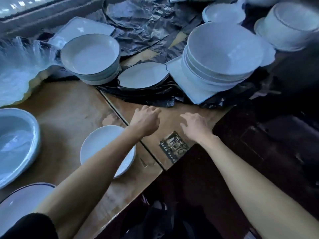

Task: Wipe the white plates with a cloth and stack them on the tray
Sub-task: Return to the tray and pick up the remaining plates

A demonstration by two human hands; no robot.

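Observation:
My left hand [145, 119] and my right hand [196, 125] both reach forward over the wooden table [72, 107], fingers loosely curled, holding nothing. A white plate [101, 140] lies under my left forearm. Beyond the hands, a tall stack of white bowls [222, 54] stands on square white plates [176, 71]. An oval dark-rimmed plate [143, 75] lies on black plastic in front of my left hand. Another stack of deep plates [89, 56] sits further left. No cloth is visible.
A large basin [15, 142] sits at the left edge, a dark-rimmed plate [19, 202] at the bottom left. Crumpled black plastic [143, 23] covers the far table. More bowls [290, 23] stand at the top right. A printed sticker [174, 146] lies near the table corner.

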